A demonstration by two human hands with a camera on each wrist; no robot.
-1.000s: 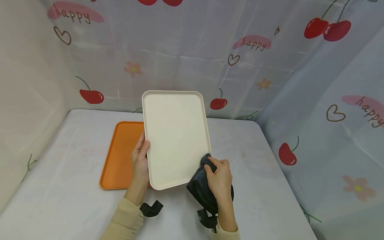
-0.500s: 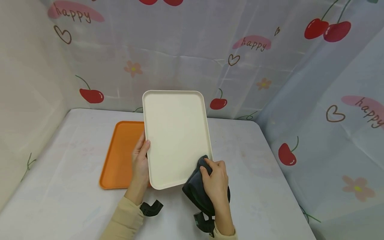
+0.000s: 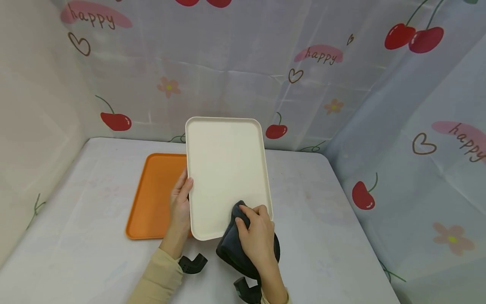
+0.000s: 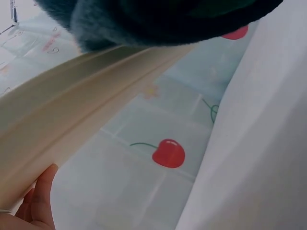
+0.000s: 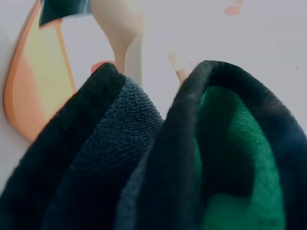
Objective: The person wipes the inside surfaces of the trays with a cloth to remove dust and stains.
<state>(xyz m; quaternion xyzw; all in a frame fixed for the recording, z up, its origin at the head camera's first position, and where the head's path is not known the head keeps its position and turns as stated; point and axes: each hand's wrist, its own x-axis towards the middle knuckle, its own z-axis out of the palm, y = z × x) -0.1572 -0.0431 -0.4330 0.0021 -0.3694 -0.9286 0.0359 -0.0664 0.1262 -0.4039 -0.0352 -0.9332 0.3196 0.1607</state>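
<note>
Gripping cream tray (image 3: 228, 169) and cloth (image 3: 235, 250), hands (image 3: 180, 204) (image 3: 259, 236) — bright green side (image 5: 266, 165) from right wrist only.

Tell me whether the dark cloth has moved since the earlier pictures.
Yes: in the head view, the dark cloth has shifted left, toward the orange tray, which has stayed in place.

We see a cream rectangular tray (image 3: 228, 173) with rounded corners and a low raised rim, held up at a tilt, inner face toward us, its left edge gripped by the left hand (image 3: 180, 204). Bunched in the right hand (image 3: 259, 238), a soft dark blue-grey cloth (image 3: 232, 245), green on its inner folds, covers the tray's lower right part and hangs below its near edge.
</note>
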